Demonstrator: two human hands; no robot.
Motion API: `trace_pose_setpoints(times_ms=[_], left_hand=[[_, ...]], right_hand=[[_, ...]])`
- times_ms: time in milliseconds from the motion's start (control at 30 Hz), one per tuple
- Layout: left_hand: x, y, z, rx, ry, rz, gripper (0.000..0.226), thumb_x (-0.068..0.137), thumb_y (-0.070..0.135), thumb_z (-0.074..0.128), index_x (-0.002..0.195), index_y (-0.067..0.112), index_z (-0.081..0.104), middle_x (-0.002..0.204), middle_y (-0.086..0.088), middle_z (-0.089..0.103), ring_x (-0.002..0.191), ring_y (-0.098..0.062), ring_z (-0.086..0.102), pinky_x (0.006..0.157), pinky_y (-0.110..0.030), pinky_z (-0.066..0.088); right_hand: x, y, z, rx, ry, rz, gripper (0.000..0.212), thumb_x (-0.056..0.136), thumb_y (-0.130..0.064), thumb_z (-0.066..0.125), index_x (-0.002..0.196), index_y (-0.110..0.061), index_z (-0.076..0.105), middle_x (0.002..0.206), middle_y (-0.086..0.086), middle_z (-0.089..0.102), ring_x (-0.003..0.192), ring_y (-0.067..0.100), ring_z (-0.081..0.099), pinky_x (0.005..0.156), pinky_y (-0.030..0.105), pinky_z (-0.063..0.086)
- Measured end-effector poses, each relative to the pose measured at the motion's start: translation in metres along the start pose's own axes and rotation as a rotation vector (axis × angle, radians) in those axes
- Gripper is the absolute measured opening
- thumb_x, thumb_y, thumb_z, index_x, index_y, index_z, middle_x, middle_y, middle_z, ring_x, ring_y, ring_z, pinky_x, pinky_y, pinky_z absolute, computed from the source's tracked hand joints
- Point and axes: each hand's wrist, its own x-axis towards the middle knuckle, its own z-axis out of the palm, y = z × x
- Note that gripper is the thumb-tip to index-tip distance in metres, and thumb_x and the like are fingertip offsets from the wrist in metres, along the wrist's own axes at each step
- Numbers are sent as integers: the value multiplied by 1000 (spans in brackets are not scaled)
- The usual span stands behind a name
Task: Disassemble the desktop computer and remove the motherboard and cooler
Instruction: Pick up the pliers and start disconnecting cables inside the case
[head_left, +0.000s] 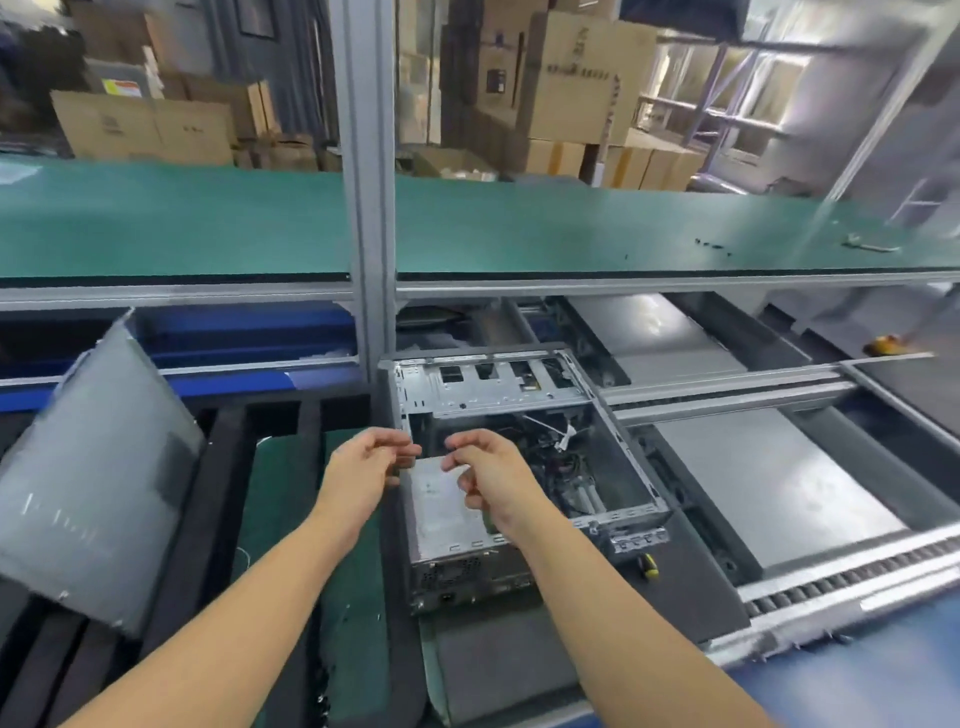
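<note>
An open desktop computer case (631, 462) lies flat on the dark conveyor pad in the middle of the head view. Inside it sit a silver power supply box (441, 506), a metal drive cage (493, 387) at the far end, and tangled cables (558, 444) over the board, which is mostly hidden. My left hand (366, 465) hovers at the case's left wall with loosely curled fingers and holds nothing. Hovering above the power supply, my right hand (488, 467) also has its fingers loosely curled around nothing. The image is motion-blurred.
The removed grey side panel (88, 483) leans over black foam racks at the left. A yellow-handled screwdriver (648, 565) lies on the pad right of the case. Grey trays (769, 483) and rollers run along the right. A green shelf (208, 223) and an aluminium post (369, 208) stand behind.
</note>
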Motion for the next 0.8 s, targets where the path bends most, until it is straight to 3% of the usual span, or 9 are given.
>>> trace_pose_setpoints(times_ms=[100,233,333,467,567,700,800], left_hand=[[17,0,42,188,-48,96,34,94,0,47,92,25,70,91,13,75,88,-3,69,75,-26,51],[33,-9,87,450,-144,146,36,94,10,50,91,42,65,96,21,69,85,1,63,67,-21,47],[43,-18,114,627,-224,159,30,92,11,53,95,40,60,103,17,64,89,2,59,69,-17,42],[53,-32,135,834,-276,187,24,94,18,51,112,33,58,113,14,58,91,-4,58,80,-31,49],[57,-41,141,930,-278,229,25,96,23,49,118,32,58,115,16,58,90,-6,59,86,-33,50],[56,-53,144,1095,-224,376,23,97,28,44,113,33,60,109,20,62,81,-4,53,93,-29,42],[58,-54,144,1089,-212,390,21,98,29,44,109,34,60,94,22,58,68,-2,46,91,-27,41]], right_hand=[[15,2,-40,-48,30,-7,21,89,-6,50,99,-14,65,73,0,70,47,11,43,41,20,29],[33,4,-83,-114,60,13,21,92,-7,47,99,-15,65,74,0,69,48,13,42,42,23,30],[44,8,-108,-147,141,40,20,94,-6,45,96,-15,63,73,2,68,44,12,44,40,23,34],[60,19,-137,-202,258,93,16,94,-11,47,106,-19,56,82,4,68,51,13,47,44,26,38],[72,29,-155,-303,290,71,37,92,-11,47,123,-31,48,88,5,68,56,15,48,50,30,40],[82,39,-166,-559,173,38,63,95,-11,44,147,-44,32,77,0,57,53,10,44,49,26,40],[87,39,-165,-721,105,89,71,95,-11,46,154,-43,20,92,3,58,67,17,53,64,33,49]])
